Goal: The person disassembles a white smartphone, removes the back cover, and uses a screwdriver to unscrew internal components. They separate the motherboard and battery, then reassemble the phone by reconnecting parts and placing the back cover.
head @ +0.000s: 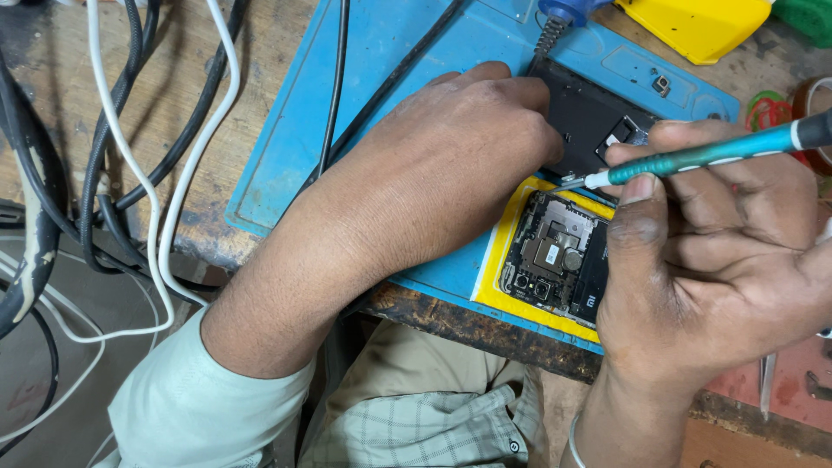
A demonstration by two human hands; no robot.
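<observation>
- Head view: the left hand (451, 165) lies knuckles up across the blue rubber work mat (381, 52), its fingers curled down at the edge of a black flat phone panel (582, 117); whether the grip has closed on the panel cannot be told, the fingertips being hidden.
- The right hand (711, 260) has its grip closed round a slim teal screwdriver with a white collar (693, 159), thumb and fingers pinching the shaft.
- The screwdriver's metal tip sits just above the top edge of the opened smartphone with a yellow frame and bare circuit board (550, 256), which lies on the mat near the counter's front edge.
- Black and white cables (130, 173) trail over the worn wooden counter (173, 78) on the left.
- A yellow plastic box (693, 26) stands beyond the mat, top right.
</observation>
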